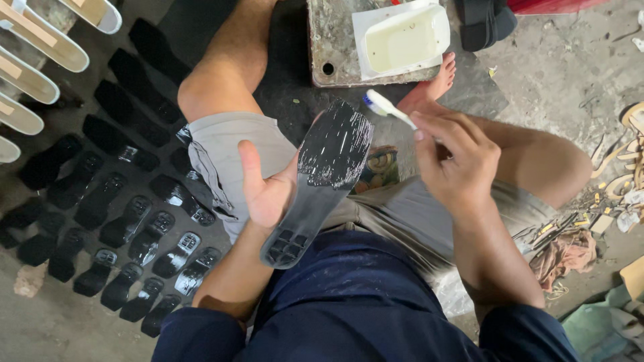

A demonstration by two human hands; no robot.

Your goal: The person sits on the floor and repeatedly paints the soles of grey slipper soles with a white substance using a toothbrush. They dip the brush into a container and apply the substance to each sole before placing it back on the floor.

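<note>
Many black soles (127,228) on concrete floor (563,60), stained slab (332,47)

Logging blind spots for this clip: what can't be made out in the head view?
- Left hand: its fingers sit behind the black sole, so the grip is unseen.
- Toothbrush: the right hand covers its handle; only the head end shows.
- White tray: its top edge is cut off by the frame; contents are just a pale film.
- Sandal parts at the right edge: cut off and too small to sort.
</note>
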